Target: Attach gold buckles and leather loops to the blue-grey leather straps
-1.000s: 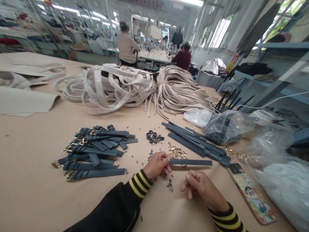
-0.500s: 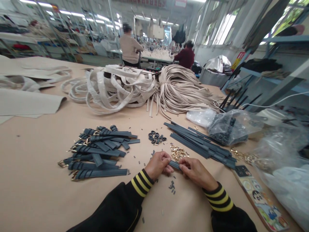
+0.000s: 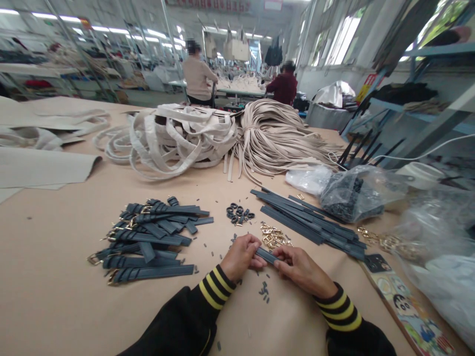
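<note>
Between my two hands a short dark blue strap [image 3: 266, 255] is stretched over the table. My left hand [image 3: 243, 257] is closed on its left end, my right hand [image 3: 299, 267] on its right end. Just beyond my fingers lies a heap of gold buckles [image 3: 273, 236]. Farther back sits a cluster of small dark loops [image 3: 237, 214]. Finished-looking straps with buckles [image 3: 152, 232] are piled to the left. To the right lie long plain blue strips [image 3: 308, 220]. Small dark bits [image 3: 264, 291] are scattered nearer to me.
Cream strap coils [image 3: 178, 138] and a tied bundle of beige strips [image 3: 274, 138] cover the table's back. On the right are clear plastic bags [image 3: 356, 193], more gold hardware [image 3: 388, 242] and a cartoon-printed phone case [image 3: 408, 306]. Two people work at a table beyond.
My fingers have shifted slightly along the strap, and a bit more of it shows between my hands. The whole view has moved a little; the piles lie as before.
</note>
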`<state>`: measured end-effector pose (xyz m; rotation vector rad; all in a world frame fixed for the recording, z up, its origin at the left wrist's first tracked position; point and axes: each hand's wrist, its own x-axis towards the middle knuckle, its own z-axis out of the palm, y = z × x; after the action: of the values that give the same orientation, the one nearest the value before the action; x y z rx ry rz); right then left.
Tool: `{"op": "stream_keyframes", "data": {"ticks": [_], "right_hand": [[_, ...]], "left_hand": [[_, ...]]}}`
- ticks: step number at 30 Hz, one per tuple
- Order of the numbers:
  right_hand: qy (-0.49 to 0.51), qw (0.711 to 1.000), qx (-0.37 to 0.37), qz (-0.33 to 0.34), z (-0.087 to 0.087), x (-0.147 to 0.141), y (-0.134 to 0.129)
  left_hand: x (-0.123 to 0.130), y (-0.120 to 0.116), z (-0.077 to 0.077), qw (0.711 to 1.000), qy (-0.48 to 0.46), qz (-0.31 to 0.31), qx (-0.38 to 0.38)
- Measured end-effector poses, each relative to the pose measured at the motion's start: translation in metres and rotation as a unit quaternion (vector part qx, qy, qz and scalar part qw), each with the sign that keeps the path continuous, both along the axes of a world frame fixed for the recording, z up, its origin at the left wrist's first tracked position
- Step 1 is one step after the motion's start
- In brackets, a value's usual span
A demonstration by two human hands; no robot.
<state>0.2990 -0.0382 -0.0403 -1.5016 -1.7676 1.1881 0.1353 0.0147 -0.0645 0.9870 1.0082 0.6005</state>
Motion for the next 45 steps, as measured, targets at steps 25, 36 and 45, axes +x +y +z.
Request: {"op": "stream_keyframes", "data": {"ticks": [25, 36, 45], "right_hand": [[0.063, 0.995, -0.021, -0.069, -0.004, -0.01, -0.004], [0.196, 0.974, -0.073, -0.084, -0.009, -0.012, -0.001], [0.226, 0.969, -0.099, -0.023, -0.012, -0.009, -0.004]], "left_hand": [[-0.001, -0.001, 0.002, 0.994, -0.073, 0.019, 0.084], [0.003, -0.015, 0.004, 0.939, 0.087, -0.036, 0.332], [0.002, -0.024, 0.009, 0.867, 0.184, -0.105, 0.452]]}}
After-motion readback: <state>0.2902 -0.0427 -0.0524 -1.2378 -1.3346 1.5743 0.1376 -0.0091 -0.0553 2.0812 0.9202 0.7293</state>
